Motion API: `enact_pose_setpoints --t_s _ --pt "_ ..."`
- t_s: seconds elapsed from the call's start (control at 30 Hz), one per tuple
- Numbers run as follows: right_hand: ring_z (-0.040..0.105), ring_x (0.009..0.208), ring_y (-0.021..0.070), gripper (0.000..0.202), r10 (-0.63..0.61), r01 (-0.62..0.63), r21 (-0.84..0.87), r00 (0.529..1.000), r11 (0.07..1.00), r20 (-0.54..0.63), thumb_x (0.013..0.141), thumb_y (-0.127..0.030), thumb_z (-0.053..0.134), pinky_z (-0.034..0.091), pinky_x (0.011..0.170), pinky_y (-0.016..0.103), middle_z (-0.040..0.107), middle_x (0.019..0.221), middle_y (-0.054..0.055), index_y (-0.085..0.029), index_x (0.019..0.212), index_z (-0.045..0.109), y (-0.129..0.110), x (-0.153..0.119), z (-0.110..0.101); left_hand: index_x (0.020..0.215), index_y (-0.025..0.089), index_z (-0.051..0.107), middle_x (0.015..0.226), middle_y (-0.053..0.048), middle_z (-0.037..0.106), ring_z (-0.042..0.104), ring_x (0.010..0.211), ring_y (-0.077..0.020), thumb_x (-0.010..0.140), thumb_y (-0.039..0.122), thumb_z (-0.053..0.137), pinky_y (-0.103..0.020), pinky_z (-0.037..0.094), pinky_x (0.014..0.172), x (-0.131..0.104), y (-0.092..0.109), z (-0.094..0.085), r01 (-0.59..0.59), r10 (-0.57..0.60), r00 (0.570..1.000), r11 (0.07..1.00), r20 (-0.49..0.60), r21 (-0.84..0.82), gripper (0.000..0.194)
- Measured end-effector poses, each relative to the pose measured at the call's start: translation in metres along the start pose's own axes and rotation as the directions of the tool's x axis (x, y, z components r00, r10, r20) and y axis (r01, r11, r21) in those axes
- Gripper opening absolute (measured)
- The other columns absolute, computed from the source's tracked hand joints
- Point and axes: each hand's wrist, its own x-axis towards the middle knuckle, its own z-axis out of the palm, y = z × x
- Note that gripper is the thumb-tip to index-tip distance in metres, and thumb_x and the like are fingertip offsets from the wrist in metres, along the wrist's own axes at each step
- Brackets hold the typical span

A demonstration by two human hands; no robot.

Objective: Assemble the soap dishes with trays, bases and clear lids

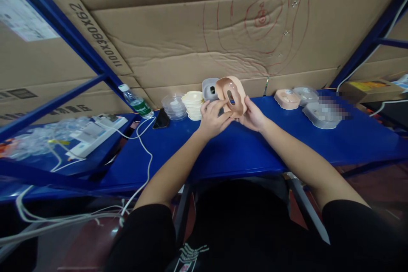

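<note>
A peach-coloured plastic shell (240, 89) with an oval opening is held up, tilted, above the blue table. My right hand (253, 114) grips its right side and lower edge. At its lower left is my left hand (215, 117), its fingers spread across the shell's front near the opening. A grey shell (209, 89) of similar shape stands behind, partly hidden by the peach one. Left of my hands is a stack of cream-coloured pieces (193, 106), beside clear round plastic containers (174, 107).
On the blue table (242, 153), a peach case (287, 99) and clear cases (321, 114) lie at the right. A water bottle (137, 102), a dark object (161, 119) and white cables (149, 159) are at the left. Cardboard (172, 46) stands behind.
</note>
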Motion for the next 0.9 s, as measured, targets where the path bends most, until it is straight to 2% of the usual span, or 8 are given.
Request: enact_pose_setpoints --t_s 0.3,0.43,0.53,0.6,0.67,0.73,0.8,0.9 --pt "0.075 0.129 0.0320 0.080 0.010 -0.009 -0.056 1.000 0.998 0.015 0.096 -0.092 0.051 0.067 0.102 0.048 0.085 0.129 0.008 -0.032 0.143 0.074 -0.001 0.000 0.001 0.110 0.031 0.082 0.147 -0.006 0.076 0.063 0.145 -0.0297 0.112 0.037 0.057 -0.056 0.029 0.131 -0.001 -0.006 0.007 0.052 -0.051 0.999 0.999 0.019 -0.016 0.025" --pt "0.075 0.123 0.0328 0.085 -0.127 0.072 -0.338 0.982 0.938 -0.143 0.089 -0.100 0.051 0.064 0.103 0.051 0.084 0.124 0.010 -0.031 0.132 0.076 -0.018 0.005 -0.025 0.107 0.032 0.080 0.147 -0.007 0.075 0.062 0.146 -0.0319 0.112 0.039 0.054 -0.062 0.034 0.129 0.001 -0.020 -0.007 0.183 -0.183 0.983 0.983 -0.002 0.031 0.028" --pt "0.071 0.129 0.0352 0.077 -0.439 0.086 -0.719 0.839 0.690 -0.321 0.090 -0.095 0.056 0.056 0.116 0.055 0.081 0.130 0.011 -0.030 0.126 0.076 -0.039 0.003 -0.065 0.110 0.031 0.079 0.154 -0.010 0.070 0.062 0.147 -0.0346 0.112 0.039 0.053 -0.066 0.037 0.128 0.004 -0.040 -0.022 0.286 -0.282 0.957 0.957 -0.073 0.050 0.027" --pt "0.065 0.139 0.0388 0.072 -0.589 -0.112 -0.904 0.724 0.412 -0.358 0.097 -0.085 0.054 0.049 0.123 0.059 0.076 0.140 0.016 -0.026 0.135 0.073 -0.050 -0.002 -0.095 0.113 0.029 0.077 0.156 -0.013 0.067 0.062 0.146 -0.0347 0.112 0.040 0.051 -0.064 0.043 0.125 0.005 -0.054 -0.028 0.321 -0.316 0.944 0.946 -0.095 0.036 0.028" --pt "0.056 0.148 0.0446 0.072 -0.620 -0.379 -0.912 0.682 0.153 -0.388 0.101 -0.071 0.055 0.040 0.128 0.065 0.068 0.153 0.024 -0.017 0.146 0.068 -0.055 -0.011 -0.121 0.114 0.027 0.075 0.154 -0.014 0.067 0.063 0.143 -0.0343 0.112 0.040 0.051 -0.061 0.049 0.121 0.005 -0.064 -0.028 0.349 -0.346 0.934 0.937 -0.084 0.023 0.027" --pt "0.045 0.158 0.0497 0.073 -0.599 -0.563 -0.827 0.667 -0.015 -0.443 0.101 -0.060 0.059 0.033 0.129 0.071 0.057 0.165 0.030 -0.011 0.154 0.063 -0.053 -0.019 -0.142 0.114 0.026 0.075 0.149 -0.015 0.070 0.065 0.139 -0.0345 0.111 0.040 0.052 -0.059 0.050 0.120 0.004 -0.071 -0.025 0.376 -0.375 0.926 0.926 -0.051 0.018 0.026" --pt "0.030 0.166 0.0541 0.076 -0.571 -0.683 -0.723 0.636 -0.104 -0.519 0.100 -0.058 0.061 0.024 0.128 0.081 0.044 0.176 0.030 -0.010 0.159 0.057 -0.049 -0.025 -0.158 0.115 0.024 0.075 0.145 -0.017 0.072 0.066 0.135 -0.0357 0.110 0.039 0.053 -0.060 0.050 0.119 0.004 -0.074 -0.019 0.395 -0.394 0.919 0.919 -0.018 0.017 0.027" --pt "0.023 0.169 0.0558 0.080 -0.490 -0.764 -0.634 0.601 -0.120 -0.631 0.098 -0.058 0.063 0.017 0.126 0.087 0.036 0.181 0.032 -0.010 0.161 0.054 -0.043 -0.028 -0.174 0.123 0.022 0.075 0.143 -0.019 0.073 0.066 0.136 -0.0372 0.110 0.038 0.052 -0.062 0.048 0.121 0.004 -0.075 -0.010 0.407 -0.407 0.913 0.913 0.001 0.007 0.031"
